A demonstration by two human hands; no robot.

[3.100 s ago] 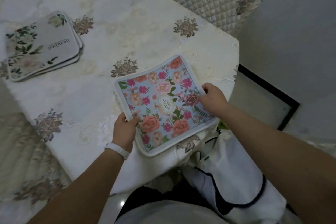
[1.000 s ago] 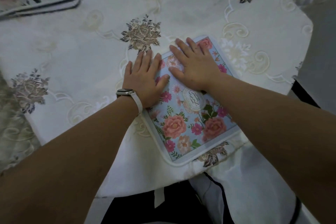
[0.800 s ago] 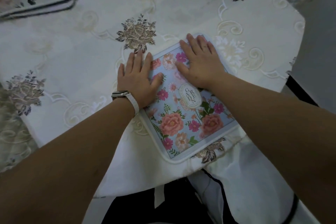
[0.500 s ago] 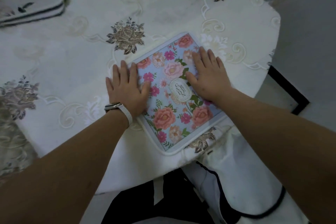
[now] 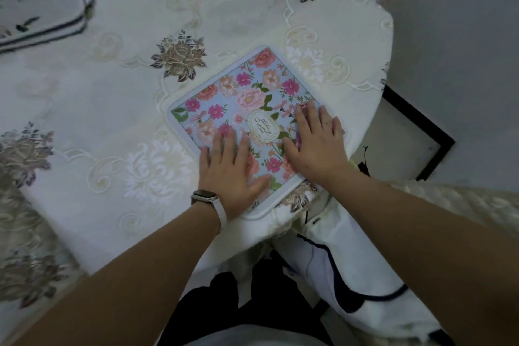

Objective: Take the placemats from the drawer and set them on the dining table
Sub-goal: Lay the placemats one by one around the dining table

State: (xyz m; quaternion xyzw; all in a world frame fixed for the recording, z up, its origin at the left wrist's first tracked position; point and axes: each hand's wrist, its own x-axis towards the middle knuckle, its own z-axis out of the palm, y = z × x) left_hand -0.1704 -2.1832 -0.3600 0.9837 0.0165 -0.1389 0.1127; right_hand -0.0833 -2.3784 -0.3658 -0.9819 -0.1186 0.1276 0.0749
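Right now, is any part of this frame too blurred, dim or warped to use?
Head view: left hand fingers motion-smeared; floral placemat sharp, oval label readable; lighting dim and flat, no glare; wide-angle bends the table edge; stacked placemats cut off at the corner.

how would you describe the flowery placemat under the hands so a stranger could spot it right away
Start at the cream embroidered tablecloth covering the table, then look to its near right corner. There the blue placemat lies flat, with the left hand and right hand resting on it. Unlike the pale grey mats stacked far left, it is covered in pink and peach flowers.
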